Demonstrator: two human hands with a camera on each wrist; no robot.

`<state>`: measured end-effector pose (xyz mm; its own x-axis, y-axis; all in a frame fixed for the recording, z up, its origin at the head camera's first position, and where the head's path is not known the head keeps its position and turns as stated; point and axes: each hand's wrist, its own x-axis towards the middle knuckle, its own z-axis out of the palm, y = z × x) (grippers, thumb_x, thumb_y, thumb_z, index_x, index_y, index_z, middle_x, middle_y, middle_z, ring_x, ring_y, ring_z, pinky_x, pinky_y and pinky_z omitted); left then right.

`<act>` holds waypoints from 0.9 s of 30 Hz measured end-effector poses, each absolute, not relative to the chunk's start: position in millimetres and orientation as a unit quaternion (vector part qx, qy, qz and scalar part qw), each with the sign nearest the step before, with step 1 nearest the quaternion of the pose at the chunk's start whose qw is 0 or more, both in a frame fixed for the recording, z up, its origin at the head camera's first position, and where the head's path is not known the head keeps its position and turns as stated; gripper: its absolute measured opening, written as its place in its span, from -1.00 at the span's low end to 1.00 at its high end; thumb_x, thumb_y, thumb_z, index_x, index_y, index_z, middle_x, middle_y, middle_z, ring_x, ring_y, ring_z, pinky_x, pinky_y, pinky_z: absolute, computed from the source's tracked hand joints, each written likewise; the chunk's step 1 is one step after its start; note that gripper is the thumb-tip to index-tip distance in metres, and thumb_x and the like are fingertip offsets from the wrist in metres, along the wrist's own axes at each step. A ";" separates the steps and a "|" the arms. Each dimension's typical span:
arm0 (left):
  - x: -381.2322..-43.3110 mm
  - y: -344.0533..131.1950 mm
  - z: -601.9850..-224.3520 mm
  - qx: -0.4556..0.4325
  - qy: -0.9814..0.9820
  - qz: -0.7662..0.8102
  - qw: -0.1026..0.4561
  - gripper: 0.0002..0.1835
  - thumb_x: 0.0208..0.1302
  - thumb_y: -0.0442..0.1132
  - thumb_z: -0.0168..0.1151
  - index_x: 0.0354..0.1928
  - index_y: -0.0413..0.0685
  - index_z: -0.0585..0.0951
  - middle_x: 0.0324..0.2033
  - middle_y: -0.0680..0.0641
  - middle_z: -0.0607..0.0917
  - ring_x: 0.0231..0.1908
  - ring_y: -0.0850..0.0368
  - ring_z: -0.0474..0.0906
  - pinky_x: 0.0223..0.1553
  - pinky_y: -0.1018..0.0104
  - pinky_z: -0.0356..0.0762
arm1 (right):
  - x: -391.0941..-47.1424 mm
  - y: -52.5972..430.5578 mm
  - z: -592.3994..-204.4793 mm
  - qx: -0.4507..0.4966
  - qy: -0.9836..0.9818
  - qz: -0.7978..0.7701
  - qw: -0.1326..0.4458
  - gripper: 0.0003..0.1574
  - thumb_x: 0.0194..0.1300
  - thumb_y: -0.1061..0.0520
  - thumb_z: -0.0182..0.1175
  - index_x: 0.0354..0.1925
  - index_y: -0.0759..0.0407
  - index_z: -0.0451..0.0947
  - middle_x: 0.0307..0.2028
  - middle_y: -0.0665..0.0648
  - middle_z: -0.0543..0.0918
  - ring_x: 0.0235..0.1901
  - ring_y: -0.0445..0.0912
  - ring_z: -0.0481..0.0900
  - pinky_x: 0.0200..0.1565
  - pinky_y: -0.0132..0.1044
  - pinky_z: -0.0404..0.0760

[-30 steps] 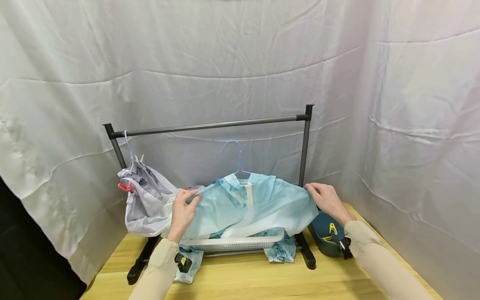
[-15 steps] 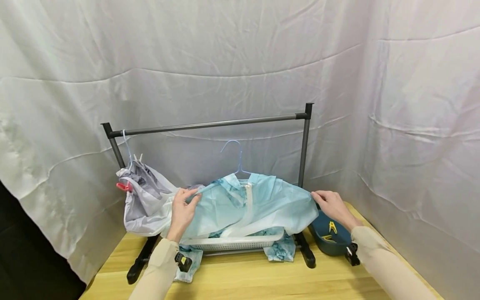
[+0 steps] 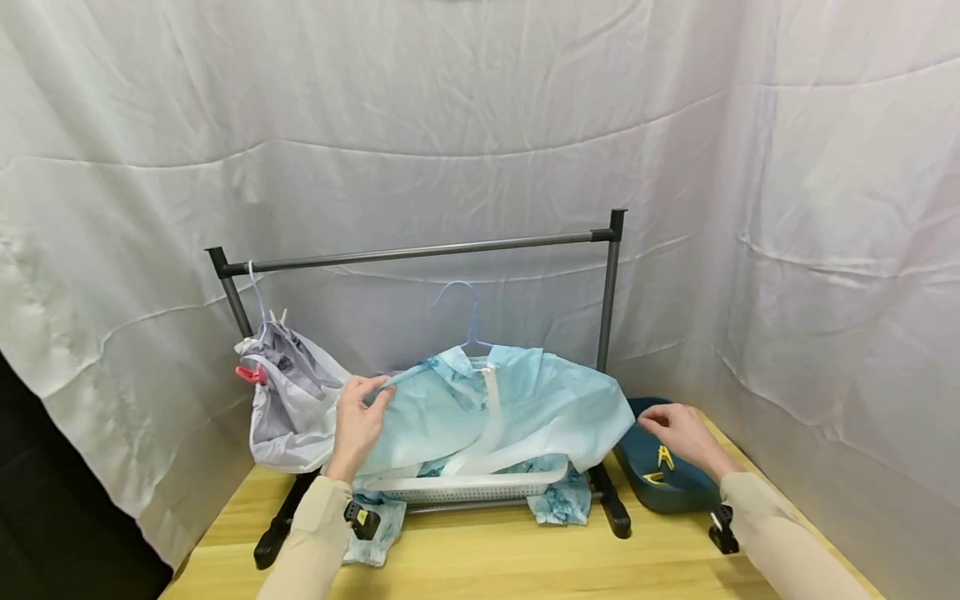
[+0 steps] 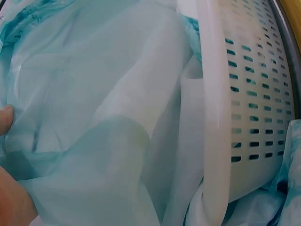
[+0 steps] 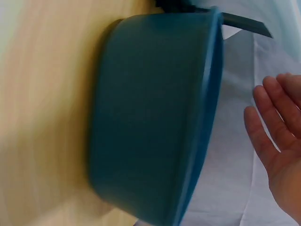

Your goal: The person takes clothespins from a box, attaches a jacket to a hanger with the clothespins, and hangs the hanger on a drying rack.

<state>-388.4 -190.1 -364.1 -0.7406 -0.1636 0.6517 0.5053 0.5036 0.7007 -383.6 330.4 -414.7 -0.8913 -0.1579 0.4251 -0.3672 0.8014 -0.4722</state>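
A light blue jacket (image 3: 555, 392) with a white zip is on a blue wire hanger (image 3: 473, 321) and drapes over a white perforated basket (image 3: 487, 485). In the head view my left hand (image 3: 356, 425) pinches the jacket's left shoulder between thumb and fingers. My right hand (image 3: 686, 435) is above the dark teal tub (image 3: 663, 497), apart from the jacket. Its loosely bent fingers hold nothing in the right wrist view. Two yellow clothes pegs (image 3: 664, 457) lie in the tub. The basket's wall (image 4: 254, 94) fills the right of the left wrist view.
Behind the basket stands a dark metal clothes rack (image 3: 427, 251). On its left end a pale grey garment (image 3: 292, 417) hangs with a red peg (image 3: 251, 374). All stands on a wooden table (image 3: 480, 558); grey curtains (image 3: 450, 100) surround it.
My right hand has let go of the jacket's right shoulder and moved right and down over the tub. My left hand, the jacket and its hanger have shifted slightly left.
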 end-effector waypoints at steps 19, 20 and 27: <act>-387.0 -192.8 -361.5 -0.126 -0.796 -0.472 0.359 -0.72 0.34 -0.26 0.26 0.02 -0.23 0.69 -0.30 -0.15 0.47 -0.21 0.03 0.28 -0.14 0.16 0.25 | -383.6 334.4 -451.6 0.119 -0.980 0.156 0.023 -0.76 0.05 0.28 0.44 -0.25 0.16 0.67 -0.31 0.09 0.66 -0.32 -0.06 0.57 -0.22 -0.02 0.59; -386.6 -192.6 -361.5 -0.128 -0.796 -0.472 0.358 -0.73 0.34 -0.26 0.26 0.02 -0.23 0.69 -0.31 -0.15 0.47 -0.22 0.03 0.28 -0.14 0.16 0.24 | -384.2 334.3 -451.7 0.114 -0.982 0.150 0.019 -0.75 0.05 0.27 0.44 -0.24 0.15 0.67 -0.30 0.10 0.65 -0.31 -0.04 0.57 -0.22 0.00 0.59; -386.9 -192.9 -362.3 -0.119 -0.796 -0.472 0.359 -0.73 0.33 -0.27 0.27 0.01 -0.23 0.69 -0.30 -0.16 0.48 -0.22 0.03 0.29 -0.12 0.16 0.26 | -388.0 333.4 -455.5 0.106 -0.982 0.158 0.003 -0.79 0.08 0.33 0.39 -0.28 0.14 0.66 -0.30 0.13 0.65 -0.27 0.01 0.60 -0.20 0.00 0.60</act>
